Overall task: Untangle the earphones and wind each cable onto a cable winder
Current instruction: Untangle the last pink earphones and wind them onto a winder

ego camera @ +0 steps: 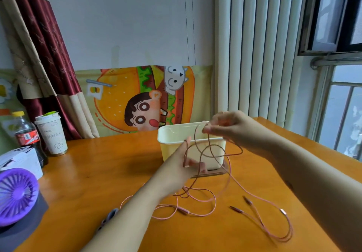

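Note:
A long pink cable [213, 202] lies in loose loops on the orange table [98, 173], its plug ends [237, 209] spread toward the right. My right hand [229, 128] pinches a raised loop of the cable above the cream box [176, 134]. My left hand [184, 163] is held upright in front of the box, fingers straight, with strands of the cable running round it. A small grey-purple object [109, 215], partly hidden under my left forearm, lies near the front; I cannot tell what it is.
The cream box stands on a thin brown board [215, 172] mid-table. At the left are a purple fan [17, 195], a white carton [21, 159], a cola bottle [25, 134] and a paper cup [52, 134]. A radiator [254, 56] and window stand right.

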### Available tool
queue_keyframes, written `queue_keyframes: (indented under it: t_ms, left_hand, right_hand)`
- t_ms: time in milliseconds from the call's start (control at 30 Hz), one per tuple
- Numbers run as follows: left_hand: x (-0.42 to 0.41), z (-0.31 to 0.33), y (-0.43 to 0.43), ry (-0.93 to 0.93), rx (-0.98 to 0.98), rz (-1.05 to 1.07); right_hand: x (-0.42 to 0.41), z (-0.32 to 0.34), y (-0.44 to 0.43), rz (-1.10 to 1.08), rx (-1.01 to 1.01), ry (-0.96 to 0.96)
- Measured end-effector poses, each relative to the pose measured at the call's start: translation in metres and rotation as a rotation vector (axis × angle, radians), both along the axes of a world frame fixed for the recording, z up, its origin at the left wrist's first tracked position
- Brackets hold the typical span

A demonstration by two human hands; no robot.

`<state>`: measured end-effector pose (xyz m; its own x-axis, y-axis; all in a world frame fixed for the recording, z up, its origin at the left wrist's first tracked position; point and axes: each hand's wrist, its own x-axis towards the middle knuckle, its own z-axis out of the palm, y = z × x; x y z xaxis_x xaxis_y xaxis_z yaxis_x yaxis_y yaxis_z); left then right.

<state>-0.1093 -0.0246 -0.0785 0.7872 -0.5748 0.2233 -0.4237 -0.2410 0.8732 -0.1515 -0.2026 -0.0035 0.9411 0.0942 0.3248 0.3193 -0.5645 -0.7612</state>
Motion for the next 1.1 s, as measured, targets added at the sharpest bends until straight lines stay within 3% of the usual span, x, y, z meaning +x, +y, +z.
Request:
queue_keyframes:
  t_ms: [67, 133, 233, 300, 367, 500, 567, 633, 700, 867, 1000, 1100]
  left_hand:
    - [-0.008, 0.007, -0.002, 0.145, -0.115, -0.08]
    - [-0.011, 0.009, -0.002, 0.316, -0.206, -0.113]
    - [-0.002, -0.002, 0.003, 0.264, -0.131, -0.081]
    - [0.009, -0.012, 0.007, 0.273, -0.155, 0.074]
    - [0.022, -0.02, 0.014, 0.388, -0.285, 0.238]
    - [0.047, -0.028, 0.035, 0.62, -0.689, 0.473]
    - [0.053, -0.029, 0.043, 0.67, -0.782, 0.529]
    - [0.055, -0.029, 0.05, 0.667, -0.802, 0.57]
    - [0.055, -0.026, 0.056, 0.658, -0.793, 0.612]
    - [0.061, -0.027, 0.068, 0.65, -0.851, 0.691]
    - [0.069, -0.032, 0.08, 0.638, -0.97, 0.785]
    - [0.073, -0.034, 0.085, 0.542, -1.009, 0.941]
  right_hand:
    - [0.002, 0.006, -0.004, -0.052, 0.095, -0.039]
    - [0.006, 0.012, -0.007, -0.087, 0.359, -0.034]
    - [0.007, 0.017, -0.014, -0.087, 0.785, 0.085]
    - [0.01, 0.017, -0.021, -0.097, 0.856, 0.086]
    - [0.012, 0.016, -0.024, -0.2, 0.585, -0.031]
    - [0.02, 0.001, -0.035, -0.42, -0.354, -0.355]
    - [0.024, -0.015, -0.041, -0.43, -0.684, -0.243]
    - [0.028, -0.032, -0.05, -0.448, -0.872, -0.106]
    - [0.03, -0.047, -0.06, -0.475, -0.932, -0.003]
    - [0.033, -0.064, -0.072, -0.436, -0.865, 0.21]
    - [0.036, -0.066, -0.082, -0.439, -0.876, 0.304]
    - [0.037, -0.072, -0.09, -0.567, -0.968, 0.296]
